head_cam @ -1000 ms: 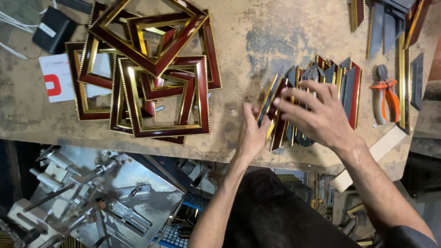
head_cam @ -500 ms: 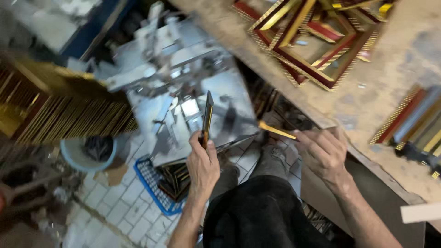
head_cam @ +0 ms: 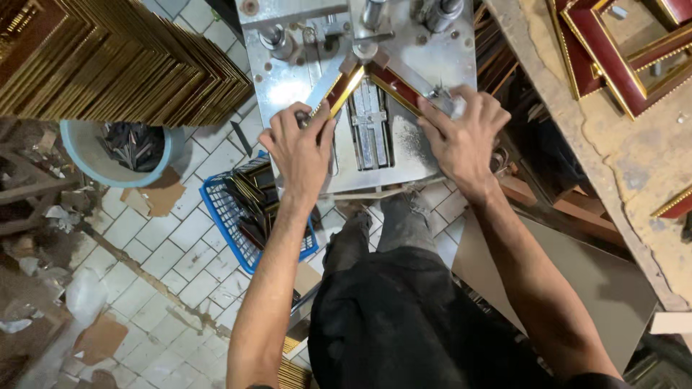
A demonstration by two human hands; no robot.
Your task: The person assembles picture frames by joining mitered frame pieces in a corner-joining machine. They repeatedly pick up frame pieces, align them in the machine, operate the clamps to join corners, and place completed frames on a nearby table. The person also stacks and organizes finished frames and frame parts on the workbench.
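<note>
Upper centre of frame: a grey metal frame-joining machine (head_cam: 375, 108), its flat plate dusty and dotted with screw holes. Two short moulding pieces, dark red with gold edges, lie on the plate and meet at a mitred corner near the machine's top centre, forming an upside-down V.

Left hand (head_cam: 303, 148), centre left, presses down on the left moulding piece (head_cam: 339, 90); its grip is closed on the strip, fingers curled over the outer end, palm flat to the plate.

Right hand (head_cam: 461, 133), centre right, covers the lower end of the right moulding piece (head_cam: 400, 86); grip clamped on it, fingers spread over the strip and the machine's edge.

Both forearms run down to the bottom of the frame. Dark trousers fill lower centre.

Upper left: a tall stack of gold-edged mouldings (head_cam: 108, 57). Below it, a pale blue bucket (head_cam: 86, 155) holding dark scraps, standing on the white tiled floor (head_cam: 166, 274). Just left of the left forearm, a blue plastic basket (head_cam: 223, 216) filled with short moulding offcuts. Cardboard bits scattered on the tiles.

Upper right: a worn wooden surface (head_cam: 649, 173) carrying assembled red-and-gold picture frames (head_cam: 613, 57), overlapping one another. A single short strip lies at the right edge.
</note>
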